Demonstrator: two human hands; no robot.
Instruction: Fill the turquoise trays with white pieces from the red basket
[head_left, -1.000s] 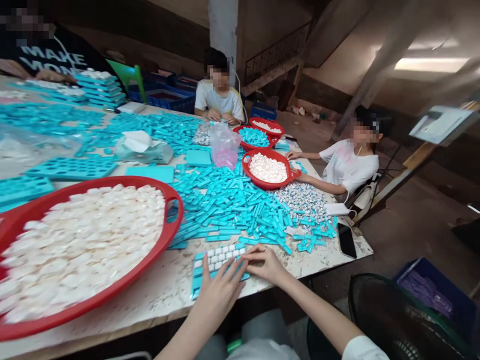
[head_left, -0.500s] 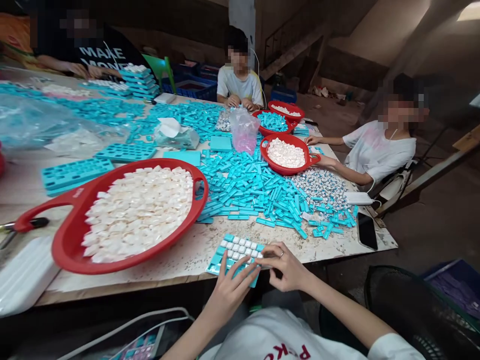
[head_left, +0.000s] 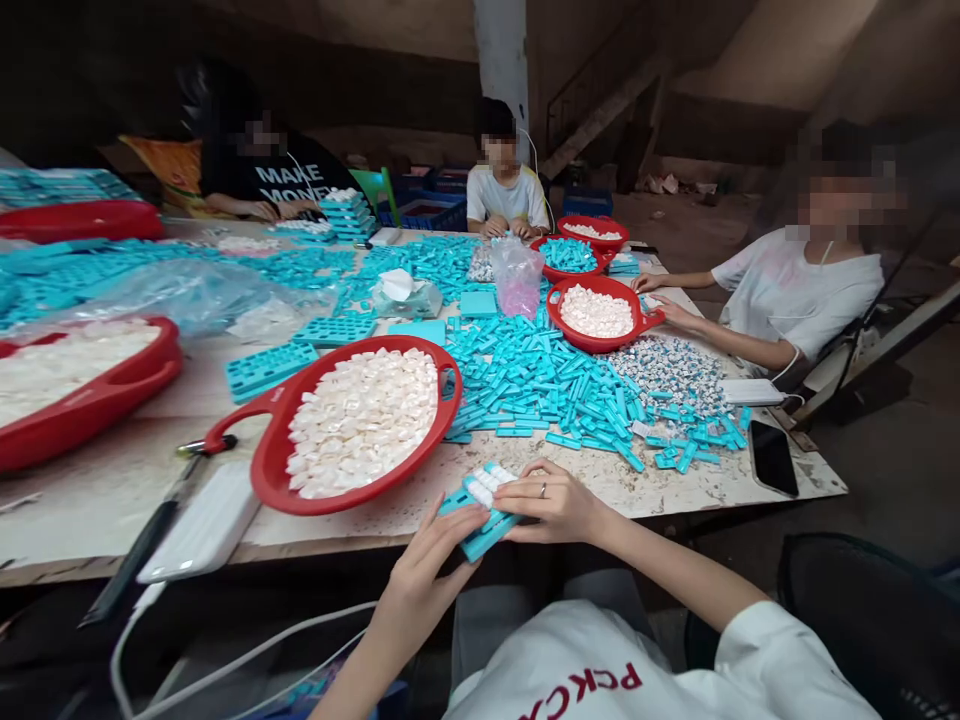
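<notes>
Well beyond the fingers (head_left: 525, 492) and to their left, a seated person's black shirt (head_left: 292, 184) carries white capitals in two lines: MAKE on top, MONEY below. Closer in, on the wearer's side of the fingers, a white shirt (head_left: 559, 645) bears dark red capitals across the front, seen upside down from the head camera. Among them a K can be made out with a C beside it; the full word cannot be read for sure. Beyond the fingers, farther left than MAKE, an orange bag (head_left: 174, 172) shows printing too blurred to read.
</notes>
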